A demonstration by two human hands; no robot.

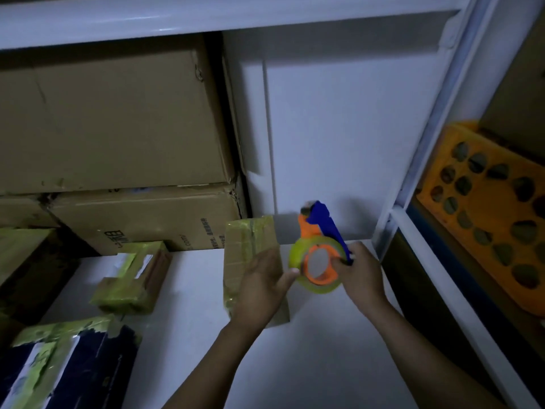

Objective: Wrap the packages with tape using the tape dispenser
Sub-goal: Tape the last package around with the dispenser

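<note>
On white counter (324, 335), centre of frame: brown package (250, 240), partly taped, long axis running from lower frame toward upper frame. Just right of it: tape dispenser (324, 242), roll at the low end, blue handle and cutter end pointing up-frame. Left hand (259, 287) nearer the package: flat on its top, fingers straight, thumb reaching to the roll's edge. Right hand (359, 273) curled round the handle, gripping. Probable next move: short leftward carry of tape onto package's right side.
</note>
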